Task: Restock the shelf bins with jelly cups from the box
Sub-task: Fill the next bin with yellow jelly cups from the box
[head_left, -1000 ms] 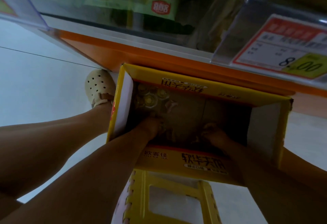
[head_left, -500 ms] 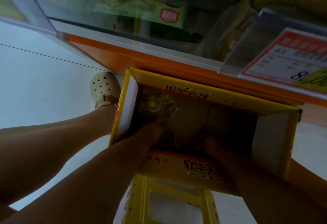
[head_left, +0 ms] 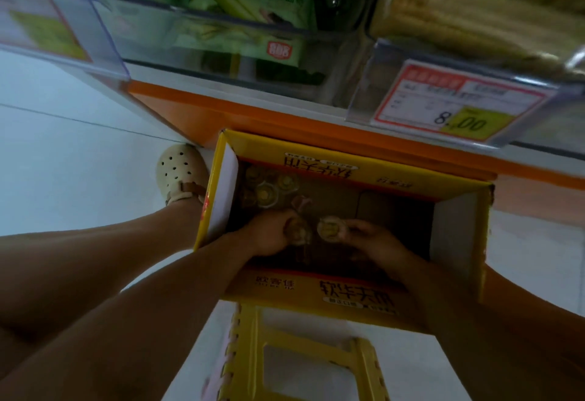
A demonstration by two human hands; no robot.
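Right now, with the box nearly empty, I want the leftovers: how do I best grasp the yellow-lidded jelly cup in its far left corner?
Probably pinch the small round yellow-lidded jelly cup by its rim, coming straight down from above: its lid faces up, and neighbouring cups and the left wall of the yellow cardboard box crowd its sides.

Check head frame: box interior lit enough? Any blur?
Head view: box interior dim, corner cups murky; jelly cup in left hand blurred, jelly cup in right hand a pale disc; shelf bins soft; price tag digits legible; wide-angle skews the shelf edge.
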